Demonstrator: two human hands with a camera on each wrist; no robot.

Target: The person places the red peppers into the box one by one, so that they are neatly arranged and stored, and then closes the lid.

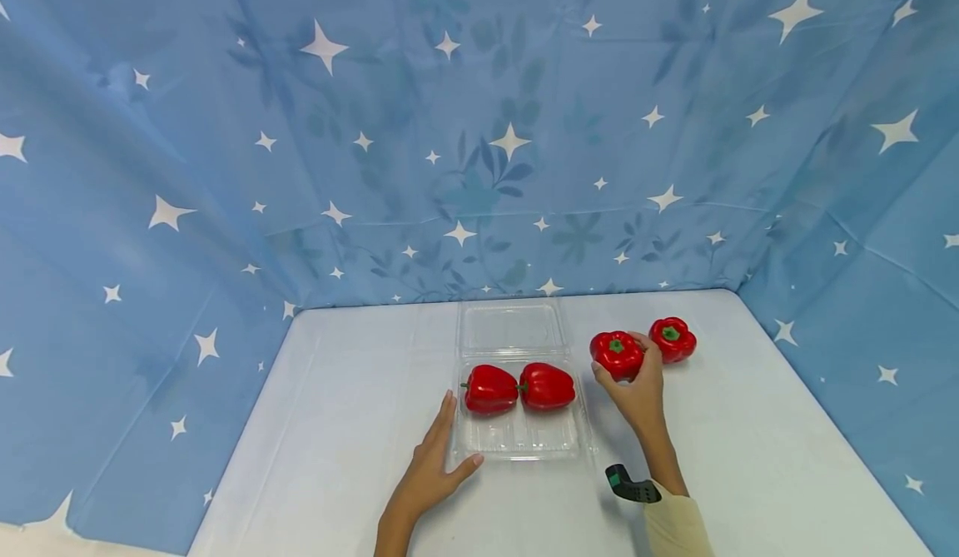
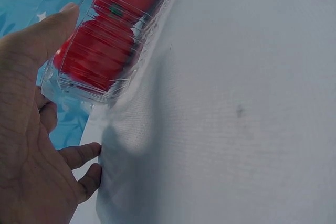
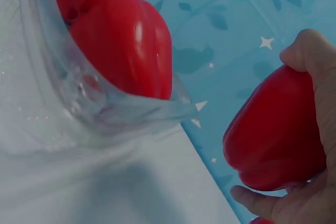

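Note:
My right hand (image 1: 635, 389) grips a red bell pepper (image 1: 616, 355) between thumb and fingers, to the right of a clear plastic clamshell box (image 1: 517, 452). In the right wrist view the held pepper (image 3: 278, 129) is tilted, its side facing the box. Two red bell peppers, a left one (image 1: 490, 390) and a right one (image 1: 548, 386), lie on their sides in the back half of the box's base. At the box's left front corner my left hand (image 1: 430, 469) is spread with straight fingers, thumb near the front rim; in the left wrist view its thumb overlaps the box wall.
Another red bell pepper (image 1: 673, 340) stands on the white table (image 1: 360, 390) just behind and right of my right hand. The box's clear lid (image 1: 512, 328) lies folded back toward the blue star-patterned curtain (image 1: 479, 124). A dark band (image 1: 633, 485) circles my right wrist.

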